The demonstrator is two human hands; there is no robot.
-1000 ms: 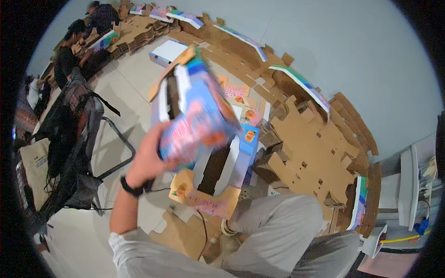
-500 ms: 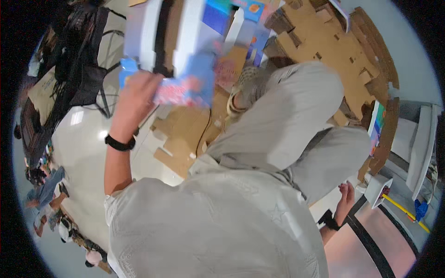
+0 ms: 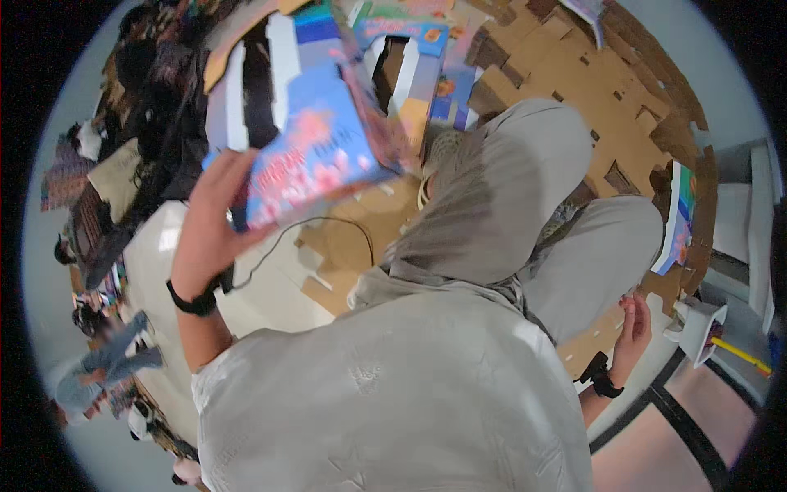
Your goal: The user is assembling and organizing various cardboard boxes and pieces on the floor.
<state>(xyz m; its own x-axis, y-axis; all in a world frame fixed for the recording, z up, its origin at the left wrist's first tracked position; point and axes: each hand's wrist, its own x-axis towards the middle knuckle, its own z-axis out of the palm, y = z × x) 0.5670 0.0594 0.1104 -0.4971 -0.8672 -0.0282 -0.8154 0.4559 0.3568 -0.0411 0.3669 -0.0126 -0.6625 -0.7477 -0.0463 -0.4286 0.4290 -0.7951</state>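
My left hand (image 3: pixel 211 220) is closed on the near corner of a printed cardboard box (image 3: pixel 316 139), blue and pink with flower pictures. The box is raised in front of me at the left and tilted. Its top shows white-edged flaps and a dark gap between them. Low on the right, my right hand (image 3: pixel 633 325) hangs beside my knee, loosely curled with nothing visible in it. A colourful upright printed carton (image 3: pixel 678 217) stands farther out past that knee.
Another printed box (image 3: pixel 406 70) lies beyond the held one. Flattened brown cardboard (image 3: pixel 611 123) covers the floor ahead. A thin dark cable (image 3: pixel 328 219) runs below the held box. At right is a small white container (image 3: pixel 701 332) with a yellow stick. People (image 3: pixel 106 369) are at far left.
The held box has turned and tilted, showing more of its blue flowered side, with my left hand moved slightly left and down. My right hand has moved slightly right and up.
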